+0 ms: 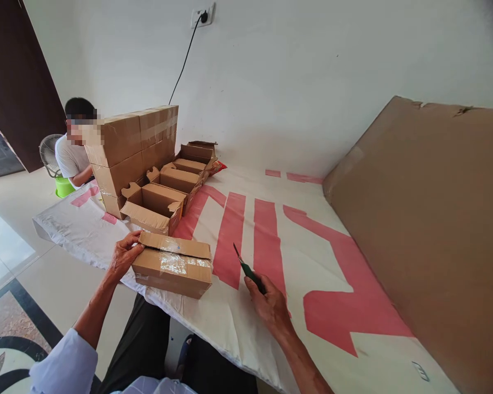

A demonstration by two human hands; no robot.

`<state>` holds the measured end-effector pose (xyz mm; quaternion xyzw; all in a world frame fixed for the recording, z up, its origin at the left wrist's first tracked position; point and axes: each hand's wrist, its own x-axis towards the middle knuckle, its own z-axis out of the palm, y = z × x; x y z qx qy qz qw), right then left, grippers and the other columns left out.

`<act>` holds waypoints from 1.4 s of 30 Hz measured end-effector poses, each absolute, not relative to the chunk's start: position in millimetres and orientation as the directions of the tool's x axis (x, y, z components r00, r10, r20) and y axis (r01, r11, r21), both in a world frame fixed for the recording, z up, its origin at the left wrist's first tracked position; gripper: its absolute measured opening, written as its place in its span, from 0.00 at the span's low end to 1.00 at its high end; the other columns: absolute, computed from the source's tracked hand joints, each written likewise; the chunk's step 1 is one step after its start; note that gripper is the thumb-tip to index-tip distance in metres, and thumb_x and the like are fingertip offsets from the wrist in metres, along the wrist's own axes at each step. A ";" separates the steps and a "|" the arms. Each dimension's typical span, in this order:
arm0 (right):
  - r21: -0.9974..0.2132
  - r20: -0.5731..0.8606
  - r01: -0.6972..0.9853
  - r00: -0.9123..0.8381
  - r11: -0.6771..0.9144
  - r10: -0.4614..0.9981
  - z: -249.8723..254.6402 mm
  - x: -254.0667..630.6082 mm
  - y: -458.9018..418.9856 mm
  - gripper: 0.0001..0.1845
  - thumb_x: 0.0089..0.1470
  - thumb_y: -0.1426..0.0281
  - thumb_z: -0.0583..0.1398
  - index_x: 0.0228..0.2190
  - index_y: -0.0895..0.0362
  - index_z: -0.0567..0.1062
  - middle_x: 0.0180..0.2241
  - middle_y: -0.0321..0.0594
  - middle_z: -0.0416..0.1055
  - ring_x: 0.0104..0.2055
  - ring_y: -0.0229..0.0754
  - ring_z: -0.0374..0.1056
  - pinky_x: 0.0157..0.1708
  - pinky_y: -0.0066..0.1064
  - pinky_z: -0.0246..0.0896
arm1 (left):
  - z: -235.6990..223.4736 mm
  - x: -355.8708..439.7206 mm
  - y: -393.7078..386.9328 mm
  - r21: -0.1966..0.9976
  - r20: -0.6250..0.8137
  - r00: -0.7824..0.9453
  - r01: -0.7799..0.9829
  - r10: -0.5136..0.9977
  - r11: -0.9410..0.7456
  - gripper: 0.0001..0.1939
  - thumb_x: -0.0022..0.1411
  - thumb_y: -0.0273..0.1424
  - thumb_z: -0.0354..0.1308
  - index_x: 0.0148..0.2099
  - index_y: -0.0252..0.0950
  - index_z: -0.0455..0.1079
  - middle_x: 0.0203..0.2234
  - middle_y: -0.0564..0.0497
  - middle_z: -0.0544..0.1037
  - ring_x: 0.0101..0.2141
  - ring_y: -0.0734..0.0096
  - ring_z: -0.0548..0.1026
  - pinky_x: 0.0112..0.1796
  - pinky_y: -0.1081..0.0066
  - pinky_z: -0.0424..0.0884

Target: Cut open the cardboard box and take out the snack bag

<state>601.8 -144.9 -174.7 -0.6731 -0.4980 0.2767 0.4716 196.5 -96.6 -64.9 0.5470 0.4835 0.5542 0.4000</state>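
Observation:
A small taped cardboard box [173, 265] lies on the white sheet with red letters [246, 230] right in front of me. My left hand [123, 255] grips the box's left end, fingers curled over its top edge. My right hand [269, 304] is closed round a green-handled knife [248, 269], its blade pointing up and left, a short way to the right of the box and apart from it.
Three opened small boxes [156, 207] stand in a row beyond, beside stacked large taped cartons [127, 150]. A person in a white shirt [72, 158] sits behind them at far left. A big cardboard sheet [431, 219] leans on the right. A cable runs to a wall socket [201, 15].

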 end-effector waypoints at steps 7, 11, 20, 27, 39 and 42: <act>-0.925 0.092 0.376 0.353 -0.051 0.931 -181.5 616.6 -145.4 0.33 0.59 0.41 0.56 0.48 0.55 0.80 0.26 0.38 0.76 0.30 0.51 0.72 0.31 0.40 0.68 | -64.1 193.2 -98.9 0.978 0.188 -0.090 0.115 0.978 -0.177 0.20 0.53 0.50 0.73 0.34 0.38 0.83 0.58 0.43 0.81 0.58 0.44 0.76 0.59 0.57 0.70; -0.915 0.127 0.400 0.400 -0.048 0.908 -184.1 607.2 -148.4 0.33 0.56 0.40 0.57 0.45 0.54 0.80 0.37 0.46 0.82 0.40 0.56 0.78 0.38 0.43 0.71 | -61.5 193.0 -102.0 0.981 0.157 -0.170 0.139 0.973 -0.134 0.22 0.51 0.52 0.74 0.33 0.38 0.83 0.56 0.43 0.82 0.56 0.43 0.77 0.56 0.58 0.72; -0.831 0.241 0.555 0.321 0.024 0.916 -191.5 589.5 -157.1 0.25 0.60 0.48 0.54 0.47 0.52 0.76 0.36 0.45 0.81 0.34 0.55 0.77 0.32 0.41 0.68 | -55.4 191.4 -108.3 0.991 0.067 -0.331 0.133 0.941 -0.024 0.30 0.43 0.54 0.77 0.43 0.37 0.85 0.51 0.44 0.85 0.50 0.46 0.80 0.49 0.61 0.75; -0.819 0.315 0.562 0.270 0.116 0.910 -185.1 590.0 -161.9 0.25 0.66 0.51 0.53 0.50 0.53 0.79 0.36 0.44 0.80 0.35 0.52 0.77 0.33 0.40 0.69 | -51.1 196.5 -112.7 0.992 0.044 -0.363 0.123 0.931 0.000 0.35 0.41 0.55 0.78 0.46 0.36 0.85 0.47 0.44 0.87 0.49 0.46 0.80 0.46 0.61 0.76; -0.969 0.096 0.246 0.419 -0.011 0.903 -151.4 623.6 -164.3 0.29 0.56 0.43 0.62 0.43 0.54 0.80 0.33 0.42 0.80 0.35 0.50 0.75 0.33 0.38 0.72 | -49.6 235.5 -119.7 0.971 0.150 -0.079 0.200 0.985 -0.132 0.22 0.55 0.53 0.71 0.35 0.38 0.82 0.59 0.45 0.80 0.58 0.45 0.75 0.59 0.58 0.69; -0.982 0.091 0.187 0.292 0.037 0.952 -105.7 630.4 -173.6 0.27 0.57 0.44 0.64 0.42 0.54 0.80 0.26 0.37 0.73 0.26 0.43 0.68 0.26 0.34 0.68 | -48.5 234.1 -117.7 0.972 0.152 -0.010 0.184 0.988 -0.147 0.21 0.56 0.52 0.71 0.37 0.38 0.82 0.58 0.44 0.80 0.60 0.45 0.74 0.62 0.57 0.67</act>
